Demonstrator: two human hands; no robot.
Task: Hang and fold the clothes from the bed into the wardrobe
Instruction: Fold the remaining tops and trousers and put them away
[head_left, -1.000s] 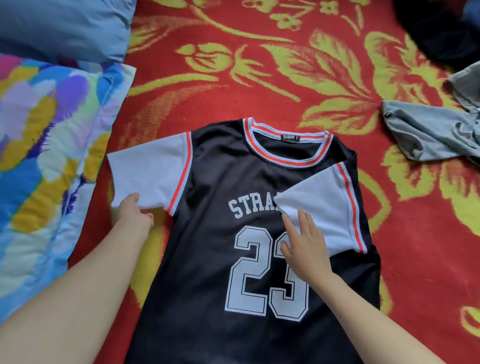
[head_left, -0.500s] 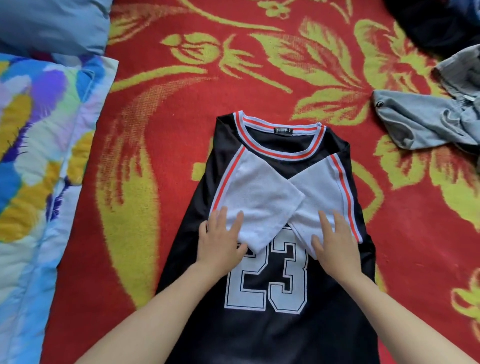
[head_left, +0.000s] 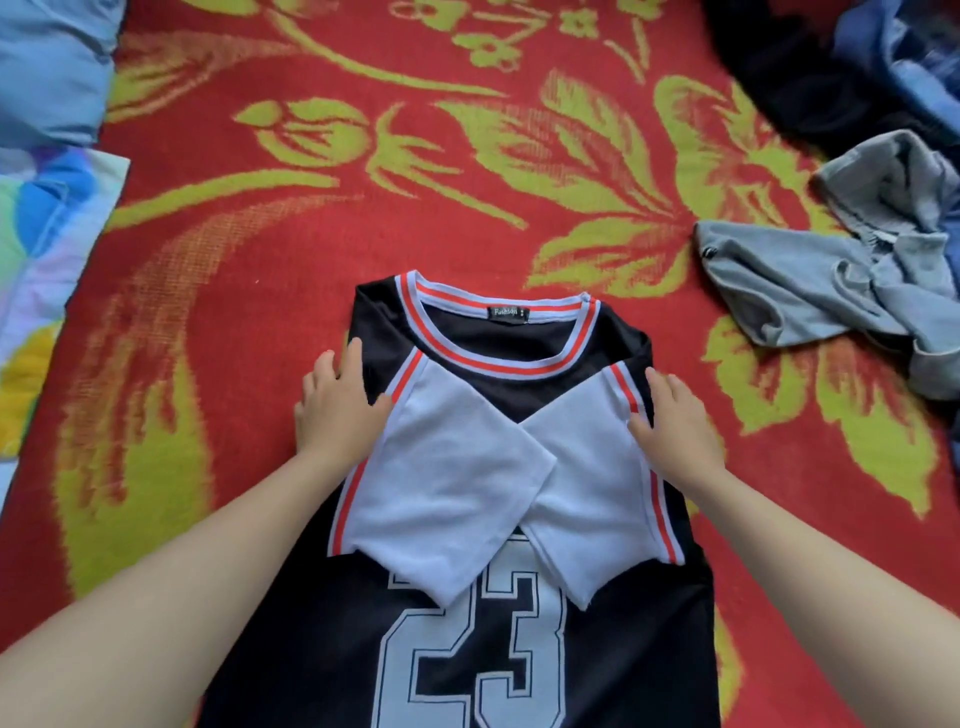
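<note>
Neither hand grasps anything: both lie flat with fingers straight, pressing on the two sides of a shirt spread on the bed.

At the far left, a plain blue pillow (head_left: 47, 67) sits in the upper corner, and below it lies a quilt (head_left: 41, 249) printed in blue, purple, yellow and white patches. Next to these is a red bedspread (head_left: 363, 218) with yellow-green flowers and leaves, which covers the rest of the bed.

The left hand (head_left: 335, 402) rests palm down at the shirt's left shoulder edge, partly on the bedspread, its thumb touching the seam of the sleeve. The shirt (head_left: 322, 649) is black and lies face up in the lower middle, neck pointing away from the person. Its collar (head_left: 498, 366) is white with orange stripes, and a small black label (head_left: 509, 312) sits inside the neck. Both white sleeves are folded inward across the chest. The left sleeve (head_left: 447, 483) lies on top of the right sleeve (head_left: 587, 509), so they cross in the middle. Below them, part of a large white number 23 (head_left: 415, 631) shows.

The right hand (head_left: 675, 421) lies flat at the right shoulder edge, thumb on the folded sleeve.

Further right, apart from the shirt, a crumpled grey garment (head_left: 810, 291) lies on the bedspread. Above it in the corner is a heap of dark clothes (head_left: 779, 78) with something blue (head_left: 909, 62) on it.
</note>
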